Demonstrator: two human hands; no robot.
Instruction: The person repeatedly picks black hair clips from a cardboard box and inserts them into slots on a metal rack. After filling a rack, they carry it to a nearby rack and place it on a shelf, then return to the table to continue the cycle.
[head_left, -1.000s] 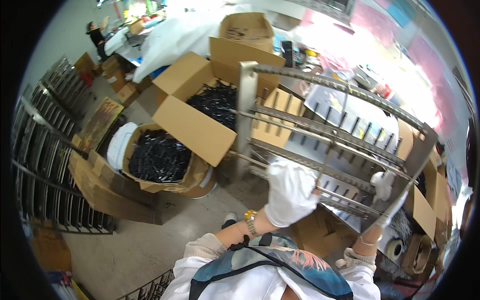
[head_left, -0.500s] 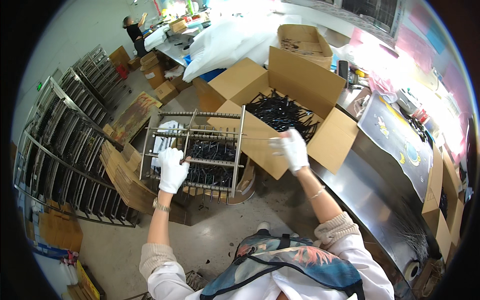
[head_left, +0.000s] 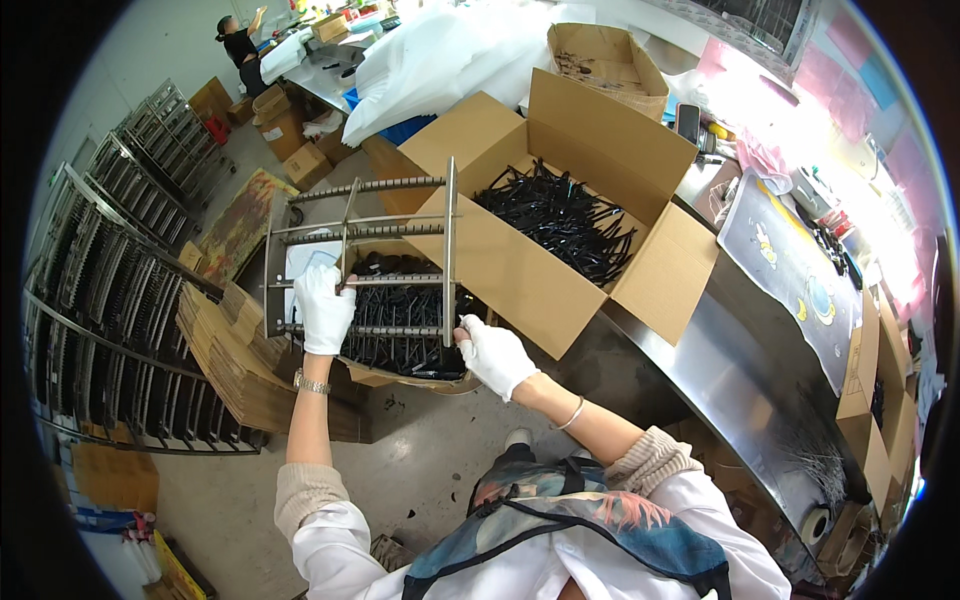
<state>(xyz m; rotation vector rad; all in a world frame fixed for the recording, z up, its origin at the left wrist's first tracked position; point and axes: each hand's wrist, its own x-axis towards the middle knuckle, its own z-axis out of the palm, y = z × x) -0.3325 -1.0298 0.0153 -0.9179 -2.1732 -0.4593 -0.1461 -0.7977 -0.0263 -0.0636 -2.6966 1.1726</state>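
Note:
My left hand [head_left: 325, 312], in a white glove, is closed around a bar of a metal rack [head_left: 450, 255] with notched crossbars. The rack is raised over a carton [head_left: 370, 378] filled with black, thin-stemmed pieces [head_left: 395, 340]. My right hand [head_left: 497, 358], also gloved, is at the lower end of the rack's right post. Its fingers are bent together; what they hold, if anything, is too small to make out. Beyond it stands a large open cardboard box [head_left: 530, 290] with a heap of similar glossy black pieces [head_left: 560, 220] inside.
Several metal racks [head_left: 110, 330] stand along the left, beside flattened cardboard [head_left: 225, 360]. A steel worktop [head_left: 670, 375] runs down the right side, with a printed mat [head_left: 790, 260] on it. Another open carton [head_left: 625, 85] sits behind the large box. One person [head_left: 240, 50] stands far left.
My right hand has moved left and closer to me, to the rack's right post. Thin rods that crossed the rack bars no longer show there. My left hand keeps its hold.

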